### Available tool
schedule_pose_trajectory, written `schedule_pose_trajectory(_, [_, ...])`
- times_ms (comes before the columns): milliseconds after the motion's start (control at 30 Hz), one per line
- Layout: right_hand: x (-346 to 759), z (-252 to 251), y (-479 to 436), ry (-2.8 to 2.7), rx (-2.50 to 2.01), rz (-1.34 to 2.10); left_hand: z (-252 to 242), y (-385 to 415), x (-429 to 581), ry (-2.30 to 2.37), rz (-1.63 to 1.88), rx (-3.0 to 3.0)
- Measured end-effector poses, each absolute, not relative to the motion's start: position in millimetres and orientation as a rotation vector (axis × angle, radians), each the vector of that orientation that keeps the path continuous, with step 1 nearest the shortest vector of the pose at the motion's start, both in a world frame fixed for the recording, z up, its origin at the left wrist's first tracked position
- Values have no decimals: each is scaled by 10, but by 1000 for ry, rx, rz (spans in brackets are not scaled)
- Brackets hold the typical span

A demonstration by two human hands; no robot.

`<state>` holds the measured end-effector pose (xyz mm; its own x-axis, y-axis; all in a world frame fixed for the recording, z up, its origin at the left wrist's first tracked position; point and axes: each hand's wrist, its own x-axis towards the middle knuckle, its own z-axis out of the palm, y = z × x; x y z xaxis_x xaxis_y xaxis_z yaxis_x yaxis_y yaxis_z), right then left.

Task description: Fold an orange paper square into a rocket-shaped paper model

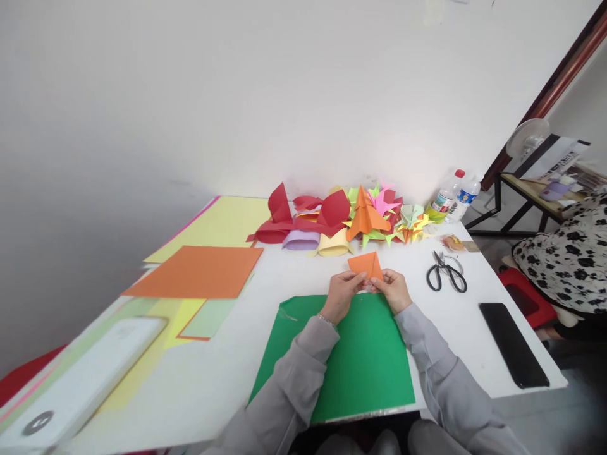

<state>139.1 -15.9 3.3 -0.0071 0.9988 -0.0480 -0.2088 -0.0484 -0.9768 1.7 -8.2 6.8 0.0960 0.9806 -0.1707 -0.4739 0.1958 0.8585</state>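
A small piece of folded orange paper (366, 264), with a crease line showing, is held up between both hands. My left hand (342, 292) pinches its lower left edge, thumb and fingers pressed together. At its lower right corner, the thumb and fingers of my right hand (394, 291) close on it too. Both hands are over the far edge of a green sheet (363, 354) lying flat on the white table (190, 385).
Folded paper pieces, including an orange paper plane (364, 218), crowd the back by two bottles (446, 197). Black-handled scissors (446, 275) and a black phone (513, 344) lie right. Left are an orange sheet (196, 272) and a white device (90, 379). A person (566, 249) sits at right.
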Motion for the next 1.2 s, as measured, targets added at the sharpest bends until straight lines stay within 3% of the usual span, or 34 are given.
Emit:
schedule_pose_trajectory(1000, [1345, 59, -201, -1195, -1057, 1445, 92, -135, 29, 809, 1223, 876])
schedule_pose_trajectory(1200, [1407, 118, -230, -1308, -1140, 1245, 104, -121, -12, 879, 1270, 968])
